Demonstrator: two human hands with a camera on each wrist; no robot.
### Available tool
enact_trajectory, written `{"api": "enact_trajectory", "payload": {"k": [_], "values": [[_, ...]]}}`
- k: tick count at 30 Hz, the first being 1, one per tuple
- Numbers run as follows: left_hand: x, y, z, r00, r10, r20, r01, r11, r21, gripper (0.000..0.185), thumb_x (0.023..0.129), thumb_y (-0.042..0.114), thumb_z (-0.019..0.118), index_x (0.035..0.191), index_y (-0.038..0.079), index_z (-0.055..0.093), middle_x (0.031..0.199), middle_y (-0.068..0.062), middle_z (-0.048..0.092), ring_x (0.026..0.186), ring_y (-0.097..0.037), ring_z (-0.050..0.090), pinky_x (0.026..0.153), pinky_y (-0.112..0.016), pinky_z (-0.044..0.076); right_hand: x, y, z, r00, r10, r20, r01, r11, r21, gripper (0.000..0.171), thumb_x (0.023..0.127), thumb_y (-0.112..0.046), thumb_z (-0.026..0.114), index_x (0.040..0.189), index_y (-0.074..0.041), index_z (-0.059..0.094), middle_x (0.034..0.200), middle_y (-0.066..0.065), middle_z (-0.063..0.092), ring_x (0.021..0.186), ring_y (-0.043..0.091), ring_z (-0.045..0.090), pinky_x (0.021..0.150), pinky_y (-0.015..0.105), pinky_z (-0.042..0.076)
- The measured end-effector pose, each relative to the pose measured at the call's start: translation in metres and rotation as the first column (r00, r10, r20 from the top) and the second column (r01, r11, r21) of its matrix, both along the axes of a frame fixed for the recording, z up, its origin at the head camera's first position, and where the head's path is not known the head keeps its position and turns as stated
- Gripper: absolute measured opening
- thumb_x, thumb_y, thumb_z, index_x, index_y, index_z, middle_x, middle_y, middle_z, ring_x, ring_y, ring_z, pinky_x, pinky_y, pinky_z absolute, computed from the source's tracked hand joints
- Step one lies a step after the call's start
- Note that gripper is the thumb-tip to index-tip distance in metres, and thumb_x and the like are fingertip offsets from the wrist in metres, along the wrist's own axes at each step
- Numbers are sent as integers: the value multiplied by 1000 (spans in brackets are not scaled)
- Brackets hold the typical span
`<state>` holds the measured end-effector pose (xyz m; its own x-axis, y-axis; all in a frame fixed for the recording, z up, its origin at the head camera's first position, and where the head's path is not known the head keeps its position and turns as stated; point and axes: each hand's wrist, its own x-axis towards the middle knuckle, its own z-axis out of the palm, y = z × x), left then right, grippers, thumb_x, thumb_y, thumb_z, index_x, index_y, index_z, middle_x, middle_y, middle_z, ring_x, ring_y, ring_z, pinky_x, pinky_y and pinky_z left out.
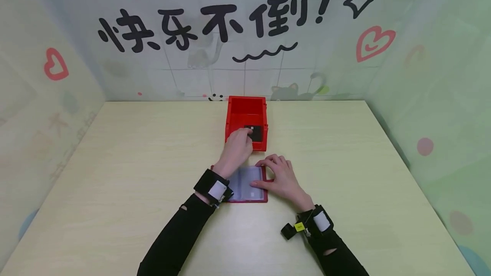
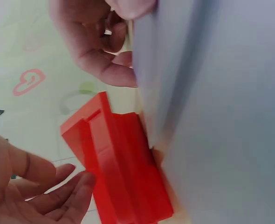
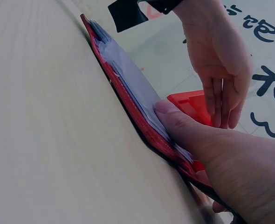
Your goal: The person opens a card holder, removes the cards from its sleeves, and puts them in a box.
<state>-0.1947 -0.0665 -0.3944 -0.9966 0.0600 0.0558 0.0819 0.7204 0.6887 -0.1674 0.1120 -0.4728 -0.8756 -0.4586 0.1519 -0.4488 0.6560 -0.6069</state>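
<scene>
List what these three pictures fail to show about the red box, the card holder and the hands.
- Dark card in the red box: head view, print too small; left hand covers its edge.
- Card holder: left wrist view, blurred; its left half is hidden by the wrist in the head view.
- Right hand: right wrist view, cut off by the frame.

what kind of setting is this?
Likely a staged recording booth, not a home or shop: a pale wooden table walled on three sides by printed cartoon backdrops, with just a red bin and a red card holder.

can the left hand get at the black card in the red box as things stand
Probably yes: the left hand is already at the open red box, fingertips by the black card, nothing covering it.
</scene>
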Motion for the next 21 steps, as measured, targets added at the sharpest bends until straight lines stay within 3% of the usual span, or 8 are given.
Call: {"api": "enact_trajectory", "payload": {"k": [5,10,15,21], "values": [[24,-13,2,999,-53,9,52,997,50,24,95,8,64,118,2,69,103,-12,72,82,-22,62,79,-33,57,-1,1,0,1000,-3,6,3,1000,11,52,75,-45,86,118,-23,68,114,4,58,112,21,49,96,44,36],[44,-32,-4,994,-85,68,81,995,55,17,91,10,71,107,3,73,92,-9,73,76,-17,61,77,-31,57,1,-1,0,1000,-9,10,9,1000,6,53,74,-44,86,119,-23,68,114,4,58,113,21,49,97,46,37],[57,-45,-13,984,-92,156,85,995,49,13,88,11,76,99,6,74,86,-6,72,74,-14,61,74,-29,55,1,0,1,1000,-3,19,3,1000,10,53,75,-45,86,119,-23,68,115,4,58,114,21,49,98,46,36],[63,-52,-22,978,-126,168,112,990,91,14,84,9,80,96,4,75,78,-4,71,69,-12,61,67,-25,52,2,0,2,1000,1,24,-1,1000,-2,53,75,-44,86,120,-21,68,116,4,58,114,22,49,99,47,35]]}}
